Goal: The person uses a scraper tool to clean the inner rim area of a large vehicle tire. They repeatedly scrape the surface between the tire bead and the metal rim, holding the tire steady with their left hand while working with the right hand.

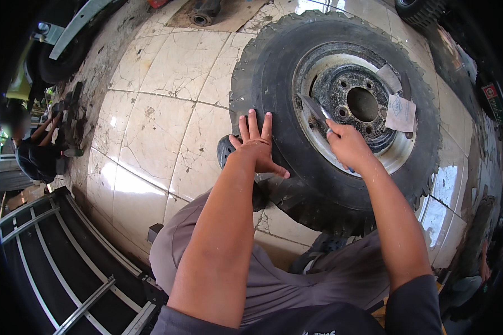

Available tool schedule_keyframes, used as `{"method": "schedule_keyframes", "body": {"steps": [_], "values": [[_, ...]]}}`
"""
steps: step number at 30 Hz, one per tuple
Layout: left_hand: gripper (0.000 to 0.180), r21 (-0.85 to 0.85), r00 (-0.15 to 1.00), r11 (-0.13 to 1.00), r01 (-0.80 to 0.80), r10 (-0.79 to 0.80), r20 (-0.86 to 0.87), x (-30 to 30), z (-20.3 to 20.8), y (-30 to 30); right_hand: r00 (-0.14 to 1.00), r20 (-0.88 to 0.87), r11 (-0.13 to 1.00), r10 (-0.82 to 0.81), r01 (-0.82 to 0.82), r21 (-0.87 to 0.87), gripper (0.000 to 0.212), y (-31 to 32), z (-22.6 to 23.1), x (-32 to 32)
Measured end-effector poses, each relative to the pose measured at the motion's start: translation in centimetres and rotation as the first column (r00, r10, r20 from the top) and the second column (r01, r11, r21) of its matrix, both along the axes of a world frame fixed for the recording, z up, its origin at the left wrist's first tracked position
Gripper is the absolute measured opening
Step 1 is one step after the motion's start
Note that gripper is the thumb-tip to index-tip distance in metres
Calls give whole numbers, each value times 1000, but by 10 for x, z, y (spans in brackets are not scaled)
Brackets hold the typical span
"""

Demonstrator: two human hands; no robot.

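Black, cracked rubber is taking the weight of the left hand, which is lying flat and open on the sidewall of the tyre, fingers spread, gripping nothing. The tyre is lying on its side on the cracked tile floor, against the person's knees. Inside the tyre, the right hand is closing around a thin dark blade-like tool and is pressing its tip where the rubber is meeting the steel wheel rim; what kind of tool it is cannot be told. Near the rim's hub, two pale scraps of paper are lying on the metal. As far as the view is showing, the tyre is sitting fully on the rim all the way round, so the prying is looking barely begun, with nearly the whole bead left to work. Left of the tyre, well apart, another person is crouching.
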State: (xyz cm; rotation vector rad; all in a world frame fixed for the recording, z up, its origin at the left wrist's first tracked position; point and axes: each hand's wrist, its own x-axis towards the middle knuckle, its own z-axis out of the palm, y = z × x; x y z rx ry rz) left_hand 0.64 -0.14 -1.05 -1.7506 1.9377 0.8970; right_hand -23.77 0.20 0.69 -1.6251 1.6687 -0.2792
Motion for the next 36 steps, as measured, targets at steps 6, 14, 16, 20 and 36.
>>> {"method": "schedule_keyframes", "body": {"steps": [6, 14, 16, 20, 36], "values": [[165, 14, 1000, 1000, -6, 6, 19, 2, 2, 1, 928, -345, 990, 140, -141, 23, 49, 17, 30, 23], [166, 34, 1000, 999, 0, 0, 26, 3, 2, 1, 900, -406, 987, 157, -148, 55, 46, 11, 47, 36], [167, 41, 1000, 999, 2, -2, 11, 3, -1, 0, 899, -407, 987, 159, -153, 49, 47, 5, 48, 44], [165, 17, 1000, 1000, -5, 5, -3, 2, 0, 0, 885, -440, 963, 152, -233, -136, 48, -11, 27, 41], [166, 19, 999, 1000, -12, 13, -42, 7, 5, 2, 46, 523, 512, -851, -149, 846, 20, 7, 15, 8]]}}
